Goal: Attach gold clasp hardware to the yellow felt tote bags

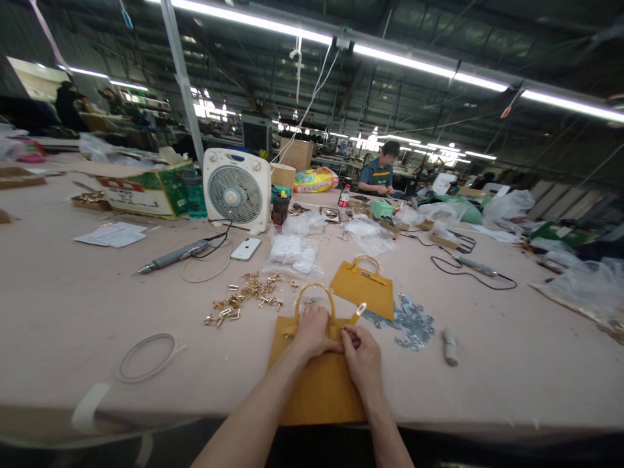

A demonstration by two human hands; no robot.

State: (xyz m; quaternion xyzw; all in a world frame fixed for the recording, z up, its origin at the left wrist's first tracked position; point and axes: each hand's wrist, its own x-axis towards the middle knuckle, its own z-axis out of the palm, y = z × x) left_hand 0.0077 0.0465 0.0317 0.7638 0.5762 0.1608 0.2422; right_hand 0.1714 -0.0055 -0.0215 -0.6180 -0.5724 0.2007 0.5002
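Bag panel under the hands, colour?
Bag panel: plain mustard yellow, best seen in the head view.

Both bare forearms point(260, 409) are slanting up from the bottom edge, kinda converging mid-frame. Left hand point(314, 333) is lying palm-down, thumb pointing rightward; right hand point(361, 354), lower center-right, is curling its fingers in near the thumb.

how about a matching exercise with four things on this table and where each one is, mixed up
1. front yellow bag
2. gold-coloured fittings
3. grey metal pieces
4. white phone

A. in front of the fan
B. to the right of the front yellow bag
C. under the left hand and right hand
D. scattered to the left of the front yellow bag

Pairs: 1-C, 2-D, 3-B, 4-A
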